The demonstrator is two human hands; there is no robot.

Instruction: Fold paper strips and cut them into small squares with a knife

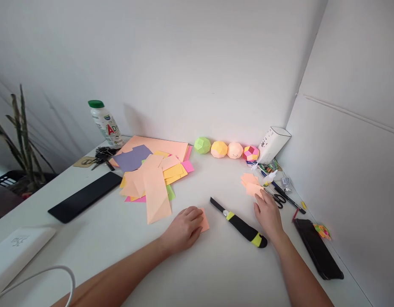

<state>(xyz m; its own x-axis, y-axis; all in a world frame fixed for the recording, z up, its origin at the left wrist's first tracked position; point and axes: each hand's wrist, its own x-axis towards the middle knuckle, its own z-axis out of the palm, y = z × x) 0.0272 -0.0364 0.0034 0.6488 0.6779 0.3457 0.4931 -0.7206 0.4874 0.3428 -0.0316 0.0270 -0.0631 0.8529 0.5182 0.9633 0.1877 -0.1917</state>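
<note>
My left hand (183,228) rests on the table with bent fingers, gripping a small peach paper piece (205,222), most of it hidden beneath the fingers. On the right, my right hand (268,213) reaches with its fingertips to a little group of peach paper pieces (248,180); its thumb stands apart from the fingers. Scissors (280,199) lie right beside those fingertips. Between the two hands is a black and yellow-green utility knife (244,227), its dark blade pointing up and left.
Colored paper sheets (156,181) are heaped at left centre. Along the wall sit paper balls (219,149) beside a white box (274,144). A bottle (105,123), black slab (84,197), white power bank (21,251), glue bottle (270,177) and phone (318,249) stand or lie around.
</note>
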